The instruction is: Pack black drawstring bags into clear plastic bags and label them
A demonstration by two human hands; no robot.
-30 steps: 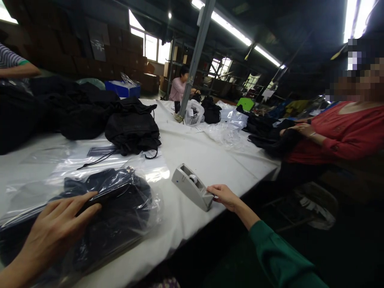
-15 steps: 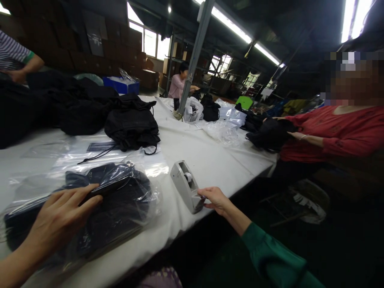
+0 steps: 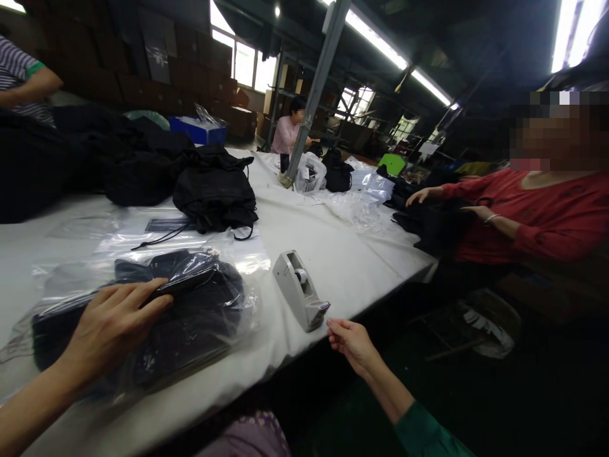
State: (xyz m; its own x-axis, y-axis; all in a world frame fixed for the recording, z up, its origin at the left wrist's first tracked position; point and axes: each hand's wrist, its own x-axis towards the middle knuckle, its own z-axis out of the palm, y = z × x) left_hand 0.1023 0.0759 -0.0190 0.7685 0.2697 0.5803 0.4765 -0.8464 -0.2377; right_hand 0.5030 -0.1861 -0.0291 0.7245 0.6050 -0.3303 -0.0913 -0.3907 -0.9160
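Note:
A dark folded bag (image 3: 200,317) lies inside a clear plastic bag (image 3: 250,301) on the near left of the table. My left hand (image 3: 117,317) rests over it, its thumb and fingers closed on a folded edge of the plastic. A grey tape dispenser (image 3: 295,292) with a small white core stands to the right, its cutter end toward the table's edge. My right hand (image 3: 353,343) is just off that end, thumb and forefinger pinched on what looks like the end of the clear tape. The strip itself barely shows.
Black drawstring bags (image 3: 216,190) are heaped at the left back of the white-covered table (image 3: 304,222). A metal post (image 3: 316,95) rises from the far side. A person in red (image 3: 537,216) handles dark bags at right. Crumpled clear plastic (image 3: 356,209) lies beyond the dispenser.
My right hand has pulled slightly away from the dispenser's cutter, toward me and to the right. My left hand keeps its hold. The person in red has raised one hand off the dark bags.

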